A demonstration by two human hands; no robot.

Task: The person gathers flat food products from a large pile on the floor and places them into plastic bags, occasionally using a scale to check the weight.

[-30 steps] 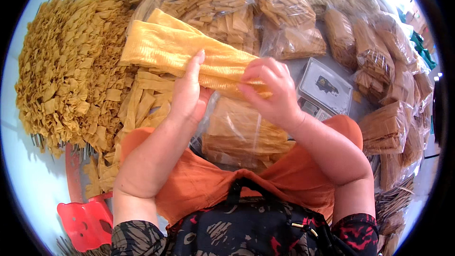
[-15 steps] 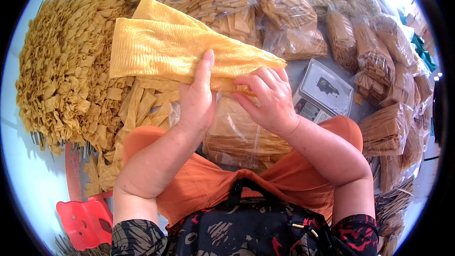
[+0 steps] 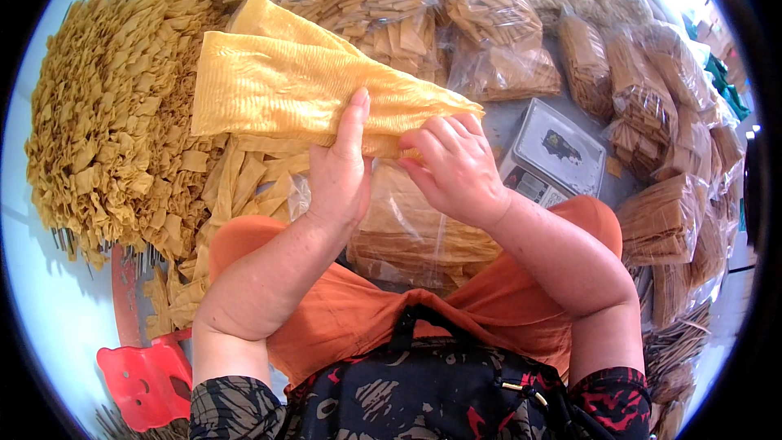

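A folded yellow tofu skin sheet (image 3: 277, 85), finely rippled and shiny, is held up in front of me, fanned wide at the left and narrowing to a point at the right. My left hand (image 3: 344, 163) grips its lower middle, the thumb lying across the front and the fingers hidden behind. With thumb and fingertips, my right hand (image 3: 458, 165) pinches the lower edge near the narrow end. Below the hands, between my knees, a clear plastic bag (image 3: 415, 232) holds more flat tofu skin sheets.
A tall heap of crumpled yellow sheets (image 3: 122, 130) rises at the left, with loose strips (image 3: 244, 175) beside it. A scale (image 3: 554, 151) stands right of my hands. Filled plastic bags (image 3: 493, 12) line the back and right. At lower left is a red plastic stool (image 3: 142, 387).
My right hand has shifted slightly left along the lower edge, its fingers curling closer. The sheet's narrow end has moved a little left with it. My left hand keeps its grip.
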